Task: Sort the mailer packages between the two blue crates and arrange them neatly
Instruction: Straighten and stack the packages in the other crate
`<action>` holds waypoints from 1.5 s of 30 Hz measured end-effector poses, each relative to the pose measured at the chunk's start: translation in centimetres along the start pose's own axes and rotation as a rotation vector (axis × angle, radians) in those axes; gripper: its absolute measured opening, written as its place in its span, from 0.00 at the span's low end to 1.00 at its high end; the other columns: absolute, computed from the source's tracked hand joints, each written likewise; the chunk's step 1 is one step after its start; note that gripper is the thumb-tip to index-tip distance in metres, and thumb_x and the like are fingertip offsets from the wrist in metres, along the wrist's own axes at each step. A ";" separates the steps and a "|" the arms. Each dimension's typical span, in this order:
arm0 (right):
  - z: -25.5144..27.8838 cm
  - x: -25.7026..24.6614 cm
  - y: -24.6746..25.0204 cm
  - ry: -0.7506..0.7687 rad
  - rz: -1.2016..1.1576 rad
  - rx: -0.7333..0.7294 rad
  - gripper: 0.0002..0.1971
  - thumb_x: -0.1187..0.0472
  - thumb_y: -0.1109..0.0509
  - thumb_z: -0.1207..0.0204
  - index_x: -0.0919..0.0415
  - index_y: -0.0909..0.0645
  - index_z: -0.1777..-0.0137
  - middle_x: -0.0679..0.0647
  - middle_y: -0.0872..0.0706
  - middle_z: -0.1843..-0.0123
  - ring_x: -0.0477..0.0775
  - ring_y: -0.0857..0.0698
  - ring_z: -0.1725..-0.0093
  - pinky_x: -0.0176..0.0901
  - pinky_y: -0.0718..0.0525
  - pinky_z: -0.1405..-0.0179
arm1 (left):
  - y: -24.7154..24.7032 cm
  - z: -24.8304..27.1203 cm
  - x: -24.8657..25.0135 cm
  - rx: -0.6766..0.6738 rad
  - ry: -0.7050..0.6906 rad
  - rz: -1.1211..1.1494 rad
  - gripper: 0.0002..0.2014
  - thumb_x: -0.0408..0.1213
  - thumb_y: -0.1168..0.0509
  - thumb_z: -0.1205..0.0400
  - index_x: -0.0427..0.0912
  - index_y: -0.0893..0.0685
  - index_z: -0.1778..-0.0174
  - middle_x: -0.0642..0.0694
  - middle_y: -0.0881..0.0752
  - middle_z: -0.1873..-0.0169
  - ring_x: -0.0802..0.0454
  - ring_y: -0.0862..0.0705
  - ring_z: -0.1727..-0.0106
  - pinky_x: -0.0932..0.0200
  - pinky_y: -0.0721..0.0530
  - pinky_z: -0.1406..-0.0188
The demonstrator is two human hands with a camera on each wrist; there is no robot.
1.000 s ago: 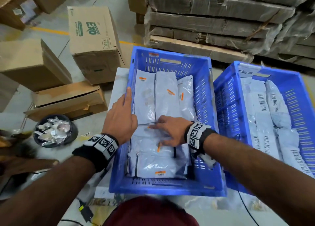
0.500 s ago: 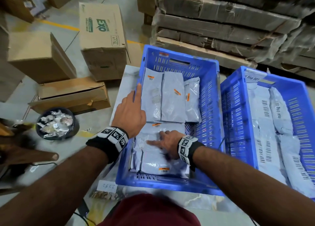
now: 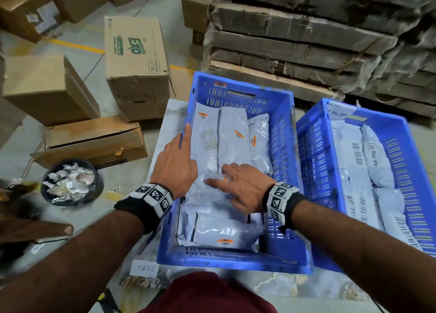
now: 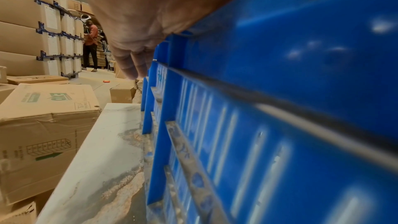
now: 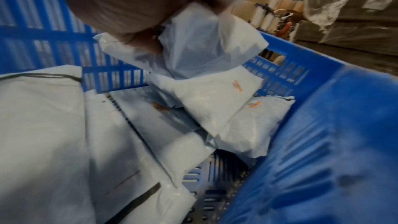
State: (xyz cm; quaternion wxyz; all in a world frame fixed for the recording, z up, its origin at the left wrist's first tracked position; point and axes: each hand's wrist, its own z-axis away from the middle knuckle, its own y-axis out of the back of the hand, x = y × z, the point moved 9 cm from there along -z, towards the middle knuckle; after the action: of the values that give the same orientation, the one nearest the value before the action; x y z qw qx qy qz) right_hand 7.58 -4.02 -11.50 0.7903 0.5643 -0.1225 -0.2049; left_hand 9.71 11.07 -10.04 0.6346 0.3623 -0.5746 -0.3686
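The left blue crate (image 3: 236,263) holds grey mailers: a back row (image 3: 232,133) standing side by side and a front one (image 3: 224,232) lying flat. My left hand (image 3: 175,164) rests on the crate's left rim with the index finger straight along it; in the left wrist view the left hand (image 4: 150,14) lies against the crate's outer wall (image 4: 280,74). My right hand (image 3: 236,187) lies flat on the middle mailers, fingers spread towards the left. From the right wrist, the right hand (image 5: 120,1) touches a crumpled mailer (image 5: 204,43). The right blue crate (image 3: 401,133) holds barcoded mailers (image 3: 354,171).
Both crates stand on a white table (image 3: 169,114). Cardboard boxes (image 3: 136,65) and a black bucket of wrappers (image 3: 70,183) sit on the floor to the left. Wrapped flat cardboard stacks (image 3: 306,41) fill the back. A person (image 4: 90,43) stands far off.
My right hand slid a little over the mailers, towards me and then back to the middle. The left hand stayed on the rim. The head view shifted slightly.
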 end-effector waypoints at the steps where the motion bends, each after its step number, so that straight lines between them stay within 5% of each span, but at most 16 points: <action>1: 0.2 1.1 1.0 -0.056 0.008 0.037 0.36 0.50 0.36 0.29 0.49 0.36 0.18 0.61 0.23 0.45 0.62 0.21 0.56 0.53 0.19 0.62 | 0.0 0.0 0.0 0.001 -0.002 0.006 0.43 0.38 0.41 0.19 0.43 0.58 0.10 0.38 0.28 0.25 0.37 0.22 0.38 0.42 0.20 0.39; 4: 1.2 4.8 3.1 -0.283 -0.005 0.158 0.40 0.53 0.34 0.34 0.51 0.35 0.18 0.62 0.23 0.44 0.64 0.21 0.55 0.53 0.21 0.62 | 0.1 0.0 -0.1 0.008 -0.004 0.021 0.43 0.37 0.40 0.19 0.43 0.56 0.10 0.37 0.30 0.22 0.35 0.23 0.33 0.40 0.21 0.36; 8: 3.4 10.0 3.5 -0.739 -0.189 0.329 0.40 0.55 0.33 0.29 0.52 0.41 0.15 0.62 0.28 0.40 0.66 0.21 0.49 0.52 0.19 0.59 | 0.0 0.0 -0.1 0.035 -0.015 0.035 0.43 0.36 0.39 0.19 0.44 0.55 0.10 0.38 0.27 0.26 0.36 0.21 0.38 0.40 0.19 0.40; 11: 3.6 12.2 1.9 -1.036 -0.342 0.369 0.43 0.60 0.33 0.25 0.54 0.50 0.12 0.64 0.33 0.33 0.68 0.22 0.41 0.57 0.15 0.48 | 0.0 -0.1 -0.2 0.043 -0.021 0.054 0.43 0.35 0.40 0.19 0.44 0.54 0.10 0.37 0.25 0.27 0.36 0.21 0.39 0.40 0.18 0.40; 17: 1.5 15.5 -1.1 -1.229 -0.392 0.264 0.46 0.64 0.29 0.25 0.47 0.51 0.12 0.70 0.47 0.19 0.71 0.31 0.26 0.59 0.22 0.34 | 0.0 -0.1 -0.1 0.056 -0.037 0.051 0.42 0.42 0.48 0.23 0.46 0.56 0.10 0.37 0.24 0.27 0.38 0.20 0.39 0.40 0.18 0.39; 22: 0.5 17.0 -3.4 -1.183 -0.246 0.239 0.38 0.61 0.38 0.19 0.51 0.52 0.12 0.73 0.59 0.14 0.71 0.53 0.13 0.61 0.42 0.18 | 0.0 -0.1 -0.4 0.054 -0.051 0.095 0.42 0.42 0.47 0.21 0.49 0.56 0.10 0.39 0.25 0.26 0.39 0.21 0.36 0.41 0.19 0.38; 28: -0.5 17.1 -6.7 -1.136 -0.247 0.191 0.37 0.46 0.45 0.14 0.55 0.57 0.11 0.74 0.61 0.14 0.71 0.58 0.13 0.63 0.55 0.15 | -0.4 -0.2 -0.6 0.041 -0.046 0.100 0.41 0.41 0.47 0.21 0.48 0.54 0.10 0.37 0.27 0.22 0.38 0.23 0.29 0.40 0.21 0.31; 31: -0.4 16.9 -6.5 -1.108 -0.279 0.156 0.39 0.44 0.46 0.14 0.57 0.59 0.11 0.74 0.62 0.14 0.72 0.60 0.13 0.64 0.55 0.14 | -0.4 -0.2 -0.5 0.035 -0.037 0.070 0.42 0.42 0.47 0.23 0.47 0.54 0.10 0.38 0.23 0.29 0.38 0.22 0.36 0.41 0.20 0.37; 34: -0.2 15.6 -3.4 -1.025 -0.287 0.283 0.39 0.44 0.42 0.17 0.60 0.51 0.12 0.75 0.52 0.14 0.74 0.52 0.14 0.67 0.50 0.15 | 0.0 -0.1 0.0 0.037 -0.041 0.067 0.42 0.42 0.47 0.23 0.46 0.54 0.10 0.40 0.22 0.37 0.40 0.22 0.43 0.41 0.19 0.44; 37: -1.4 12.1 0.0 -0.708 -0.234 0.431 0.31 0.51 0.33 0.23 0.61 0.29 0.20 0.72 0.28 0.24 0.74 0.28 0.25 0.64 0.28 0.25 | 0.4 0.0 0.3 0.036 -0.038 0.063 0.43 0.42 0.48 0.24 0.44 0.53 0.10 0.36 0.22 0.36 0.37 0.21 0.42 0.40 0.19 0.42; 40: -2.9 7.4 -1.4 -0.400 -0.427 0.105 0.21 0.54 0.34 0.20 0.52 0.21 0.27 0.58 0.19 0.35 0.64 0.19 0.36 0.57 0.18 0.41 | 0.5 -0.1 0.5 0.027 -0.010 0.029 0.42 0.41 0.48 0.24 0.40 0.51 0.10 0.33 0.23 0.31 0.33 0.21 0.38 0.39 0.20 0.37; 45: -2.0 2.0 -5.6 -0.277 -0.381 -0.327 0.23 0.53 0.33 0.21 0.44 0.22 0.26 0.51 0.16 0.32 0.57 0.18 0.33 0.47 0.20 0.39 | 0.5 0.2 0.5 0.013 -0.019 0.034 0.43 0.42 0.49 0.25 0.40 0.53 0.10 0.34 0.24 0.32 0.33 0.21 0.40 0.38 0.19 0.40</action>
State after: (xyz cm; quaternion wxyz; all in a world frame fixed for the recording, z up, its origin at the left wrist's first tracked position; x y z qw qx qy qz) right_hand 9.15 -4.79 -17.56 0.7938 0.4090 -0.0864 -0.4416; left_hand 9.60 10.85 -9.30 0.6330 0.3532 -0.5890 -0.3573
